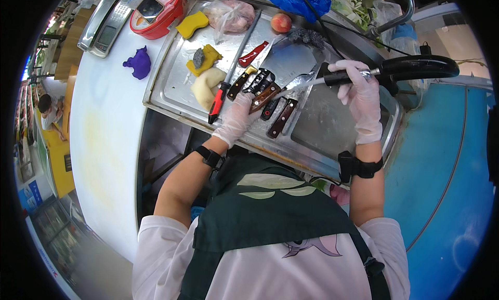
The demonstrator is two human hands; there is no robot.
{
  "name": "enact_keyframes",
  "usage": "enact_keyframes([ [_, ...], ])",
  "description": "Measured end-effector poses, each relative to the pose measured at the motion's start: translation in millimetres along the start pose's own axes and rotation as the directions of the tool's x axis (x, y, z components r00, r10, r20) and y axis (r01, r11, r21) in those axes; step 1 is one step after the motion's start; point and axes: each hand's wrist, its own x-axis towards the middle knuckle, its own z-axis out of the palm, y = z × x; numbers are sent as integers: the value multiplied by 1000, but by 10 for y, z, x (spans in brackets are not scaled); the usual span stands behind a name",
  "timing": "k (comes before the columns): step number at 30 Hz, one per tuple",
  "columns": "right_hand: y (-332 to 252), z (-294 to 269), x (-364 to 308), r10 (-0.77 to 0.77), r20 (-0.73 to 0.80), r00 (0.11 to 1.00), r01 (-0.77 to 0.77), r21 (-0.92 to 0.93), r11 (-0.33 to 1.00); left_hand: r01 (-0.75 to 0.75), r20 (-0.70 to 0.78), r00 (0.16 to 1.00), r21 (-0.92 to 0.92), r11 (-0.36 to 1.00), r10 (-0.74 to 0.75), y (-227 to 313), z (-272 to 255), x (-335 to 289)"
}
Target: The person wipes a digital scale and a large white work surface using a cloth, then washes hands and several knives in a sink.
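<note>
Head view: yellow sponge [193, 24], peach [281, 23] and blue bag [304, 1] occupy the upper centre; a red-and-black-handled rod [219, 101] slants across the steel worktop [170, 82]. Brown-handled knife [265, 96], frame centre, touches the left hand [236, 118], grip indeterminable; right hand [361, 97], centre right, clasps a black spray nozzle [337, 79].

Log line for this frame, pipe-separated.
left hand: gripping brown-handled knife | right hand: holding black sprayer, water jetting | nearby: red-handled knife, peach
</note>
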Motion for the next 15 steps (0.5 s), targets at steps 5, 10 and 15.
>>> enact_keyframes([
  [5, 17, -27, 6, 31, 52, 998, -36, 94, 995, 80, 19, 997, -107, 991, -79, 73, -113, 137],
  [10, -48, 55, 11, 32, 36, 999, -34, 64, 997, 280, -4, 953, -376, 883, -304, -29, -65, 147],
  [15, 4, -11, 8, 50, -5, 999, -49, 57, 997, 187, -8, 980, -303, 934, -199, -27, -79, 130],
])
